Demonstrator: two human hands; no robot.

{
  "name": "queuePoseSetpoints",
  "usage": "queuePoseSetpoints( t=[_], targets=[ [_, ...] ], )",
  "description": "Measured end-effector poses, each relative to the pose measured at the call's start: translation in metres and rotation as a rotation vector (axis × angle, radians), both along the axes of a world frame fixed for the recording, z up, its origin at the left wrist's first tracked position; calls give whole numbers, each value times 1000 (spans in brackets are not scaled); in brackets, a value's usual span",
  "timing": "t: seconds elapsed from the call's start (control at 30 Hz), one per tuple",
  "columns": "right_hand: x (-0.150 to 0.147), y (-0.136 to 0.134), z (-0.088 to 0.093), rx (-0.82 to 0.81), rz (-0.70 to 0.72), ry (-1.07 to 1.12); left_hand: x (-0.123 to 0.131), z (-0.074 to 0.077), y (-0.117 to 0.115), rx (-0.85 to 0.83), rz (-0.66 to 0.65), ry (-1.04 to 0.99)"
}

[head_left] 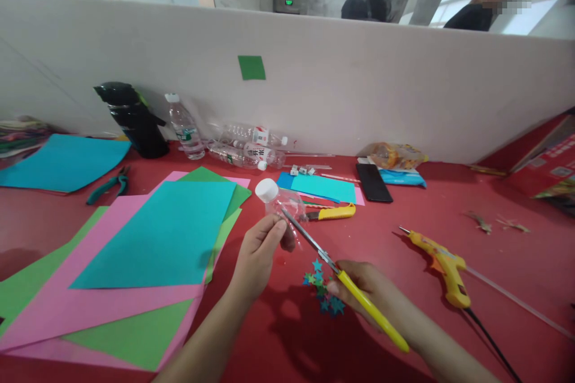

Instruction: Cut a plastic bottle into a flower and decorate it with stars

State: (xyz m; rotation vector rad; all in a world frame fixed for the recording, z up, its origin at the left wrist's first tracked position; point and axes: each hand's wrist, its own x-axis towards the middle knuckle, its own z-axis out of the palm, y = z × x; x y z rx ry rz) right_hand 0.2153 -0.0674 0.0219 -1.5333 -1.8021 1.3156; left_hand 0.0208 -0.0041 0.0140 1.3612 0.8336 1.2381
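Note:
My left hand point(259, 251) is closed around a small clear plastic bottle top point(281, 206) with a white cap point(266, 190), held just above the red table point(449, 215). My right hand point(366, 290) grips yellow-handled scissors point(345, 281), whose metal blades reach up to the clear plastic by my left fingers. Under the scissors lie several small paper stars point(321, 290), teal and green, on the table.
Stacked teal, pink and green paper sheets point(157, 239) cover the left. A yellow utility knife point(335, 212), black phone point(374, 182), yellow glue gun point(442, 263), pliers point(108, 185), a black flask point(135, 119) and several water bottles point(242, 152) lie about. People stand behind the white partition point(359, 90).

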Motion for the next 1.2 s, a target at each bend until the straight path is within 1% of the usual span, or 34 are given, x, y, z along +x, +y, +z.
queuePoseSetpoints(
  t=[0.3, 0.4, 0.7, 1.03, 1.2],
  targets=[
    [-3, -2, 3, -15, -13, 48, 0, 0, -1, -20, 6, -59],
    [-2, -4, 1, -19, -5, 76, 0, 1, -2, -19, 1, -27],
    [-1, -4, -4, 44, 8, 44, 1, 4, -2, 1, 1, 49],
    [-4, -3, 1, 3, -10, 38, 2, 6, -5, 28, 27, 60],
    [-2, -3, -5, 6, -13, 44, 2, 7, -4, 41, 28, 60]
  ],
)
